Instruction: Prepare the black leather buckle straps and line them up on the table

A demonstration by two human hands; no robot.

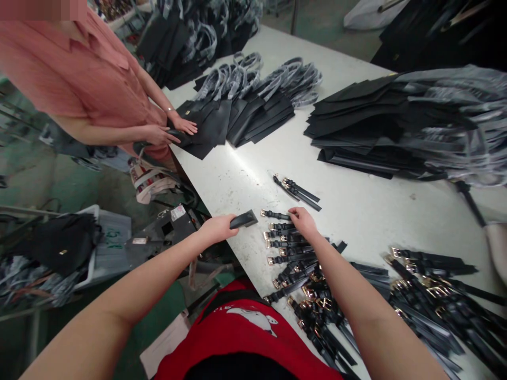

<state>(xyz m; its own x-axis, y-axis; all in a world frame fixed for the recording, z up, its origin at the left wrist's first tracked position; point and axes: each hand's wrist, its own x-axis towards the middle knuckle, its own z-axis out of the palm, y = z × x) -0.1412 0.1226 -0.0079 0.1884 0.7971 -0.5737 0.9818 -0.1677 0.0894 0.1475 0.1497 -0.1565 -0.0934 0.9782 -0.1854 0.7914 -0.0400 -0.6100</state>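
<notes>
Over the table's near left edge, my left hand point(217, 230) is closed around a black, blunt-ended handheld tool point(244, 219) whose exact kind I cannot make out. Its end points right, towards the straps. My right hand point(303, 220) pinches the far end of a short black buckle strap point(275, 215), which lies flat with its gold buckle to the left. Below it, several more buckle straps point(282, 244) are lined up in a row, buckles also leftward. My right forearm covers part of that row. A small group of straps point(301, 192) lies just beyond my right hand.
A co-worker's hands point(184, 125) rest on black flat panels point(214, 124) at the table's far left. Panels with plastic-wrapped handles point(356, 116) are stacked at the right. Heaped buckle straps point(431, 290) cover the near right. A grey crate point(113, 240) stands left of the table.
</notes>
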